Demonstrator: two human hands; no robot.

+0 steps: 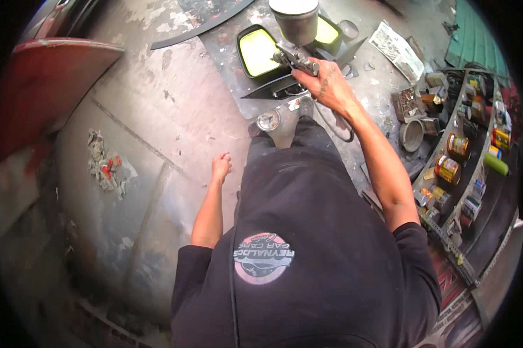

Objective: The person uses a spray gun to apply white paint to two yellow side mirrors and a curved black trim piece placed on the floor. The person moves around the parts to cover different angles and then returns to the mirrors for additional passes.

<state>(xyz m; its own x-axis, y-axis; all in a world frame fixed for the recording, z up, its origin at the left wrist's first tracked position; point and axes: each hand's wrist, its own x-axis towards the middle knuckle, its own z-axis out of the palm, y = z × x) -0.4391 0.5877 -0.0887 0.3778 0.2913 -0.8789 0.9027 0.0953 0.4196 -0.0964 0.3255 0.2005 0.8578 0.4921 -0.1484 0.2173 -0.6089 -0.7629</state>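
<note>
My right hand (330,87) is wrapped round the grip of a paint spray gun (296,58). A grey cup (297,24) with a pale lid sits on top of the gun. Beyond the nozzle lies a black-rimmed panel (260,52) with a bright yellow-green face. A second yellow-green piece (327,31) is partly hidden behind the cup. Curved black trim (273,90) lies just below the gun. From the gun a dark hose (347,130) loops down past my right forearm. My left hand (221,165) hangs beside my leg, its fingers curled in with nothing visible in them.
A metal rack (462,133) with several paint cans stands on the right. Near it are a grey bucket (412,135) and a newspaper sheet (396,52). A red panel (52,87) rises on the left. Crumpled scraps (109,168) and a long dark strip (206,29) lie on the floor.
</note>
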